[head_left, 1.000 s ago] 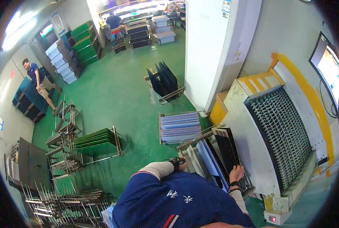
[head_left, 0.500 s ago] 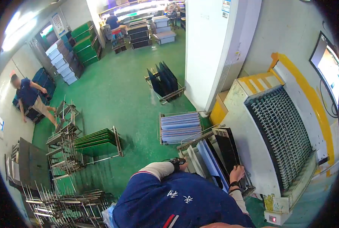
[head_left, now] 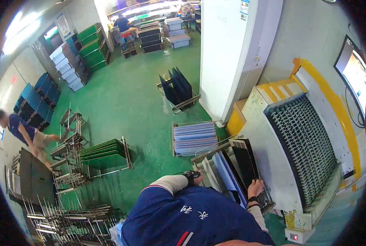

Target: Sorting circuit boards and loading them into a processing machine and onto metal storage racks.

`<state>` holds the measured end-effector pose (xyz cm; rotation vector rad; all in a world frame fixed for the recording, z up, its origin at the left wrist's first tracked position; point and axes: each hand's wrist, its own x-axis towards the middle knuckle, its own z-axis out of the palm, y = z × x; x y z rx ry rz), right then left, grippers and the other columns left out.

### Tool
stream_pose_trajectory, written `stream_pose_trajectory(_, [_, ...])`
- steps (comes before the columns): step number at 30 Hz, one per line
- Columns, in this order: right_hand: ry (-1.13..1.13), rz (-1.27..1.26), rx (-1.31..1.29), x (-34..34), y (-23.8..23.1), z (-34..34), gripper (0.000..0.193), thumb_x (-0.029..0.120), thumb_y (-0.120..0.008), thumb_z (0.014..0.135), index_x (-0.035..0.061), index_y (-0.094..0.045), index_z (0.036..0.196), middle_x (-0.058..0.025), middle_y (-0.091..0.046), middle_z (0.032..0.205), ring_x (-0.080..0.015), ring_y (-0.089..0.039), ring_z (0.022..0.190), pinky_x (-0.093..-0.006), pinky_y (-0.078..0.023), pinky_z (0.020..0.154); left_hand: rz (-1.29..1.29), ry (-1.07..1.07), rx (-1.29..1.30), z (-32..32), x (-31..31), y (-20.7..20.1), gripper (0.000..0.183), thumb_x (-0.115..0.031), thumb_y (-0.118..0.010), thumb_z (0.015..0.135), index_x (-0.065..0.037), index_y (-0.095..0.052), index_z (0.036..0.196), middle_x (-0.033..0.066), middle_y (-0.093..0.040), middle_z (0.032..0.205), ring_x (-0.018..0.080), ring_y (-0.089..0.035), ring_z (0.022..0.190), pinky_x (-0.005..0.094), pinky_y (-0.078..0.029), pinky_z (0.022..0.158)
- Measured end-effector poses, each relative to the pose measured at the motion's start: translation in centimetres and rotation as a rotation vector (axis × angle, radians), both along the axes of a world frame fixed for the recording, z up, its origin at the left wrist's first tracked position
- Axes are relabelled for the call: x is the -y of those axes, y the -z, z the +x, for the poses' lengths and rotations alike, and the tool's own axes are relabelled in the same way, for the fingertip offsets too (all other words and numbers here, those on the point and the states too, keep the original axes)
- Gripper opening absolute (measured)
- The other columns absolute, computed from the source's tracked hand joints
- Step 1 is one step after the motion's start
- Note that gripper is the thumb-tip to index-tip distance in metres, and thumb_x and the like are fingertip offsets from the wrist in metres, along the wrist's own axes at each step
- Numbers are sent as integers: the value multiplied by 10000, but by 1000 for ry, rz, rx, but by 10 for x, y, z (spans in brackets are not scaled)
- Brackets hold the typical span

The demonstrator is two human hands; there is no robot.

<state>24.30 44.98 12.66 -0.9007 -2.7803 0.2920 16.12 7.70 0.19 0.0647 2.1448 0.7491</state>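
Observation:
A metal rack (head_left: 216, 148) holding upright panels stands right in front of me. My right hand (head_left: 255, 187) is closed on the near edge of a black panel (head_left: 245, 162) at the rack's right side. My left hand (head_left: 197, 177) is at the rack's left side, beside a pale panel (head_left: 209, 173); its fingers are mostly hidden, so I cannot tell what they touch. Between the hands stand blue-white panels (head_left: 225, 169). My body covers the rack's near side.
To the right stands a machine with a bed of rollers (head_left: 304, 143). Beyond my rack is a rack of pale panels (head_left: 194, 137), and farther off one of dark panels (head_left: 177, 87). Green boards (head_left: 105, 153) and metal racks (head_left: 70, 147) stand left. A person (head_left: 25, 131) walks there.
The person at the left has walked nearer along the wall, uncovering the blue stacked bins. My hands and the panels in front of me look unmoved.

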Motion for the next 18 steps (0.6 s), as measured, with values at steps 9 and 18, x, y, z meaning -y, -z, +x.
stream_pose_trajectory(9, [-25, -25, 13, 7, -17, -2, 185, 207, -606, 898, 55, -672, 980, -125, -568, 1105, -353, -504, 1106, -512, -386, 938, 52, -103, -300, 10, 0, 72, 701, -404, -534, 909, -88, -315, 1496, 176, -457, 1431, 351, -515, 1190, 467, -432, 966])
stream_pose_trajectory(18, [-27, -31, 16, 8, -22, 0, 200, 222, -603, 901, 48, -670, 975, -127, -564, 1086, -350, -515, 1082, -508, -401, 907, 152, -71, -238, 6, 5, 101, 720, -412, -510, 932, -17, -280, 1489, 220, -480, 1326, 319, -551, 1076, 447, -467, 881])
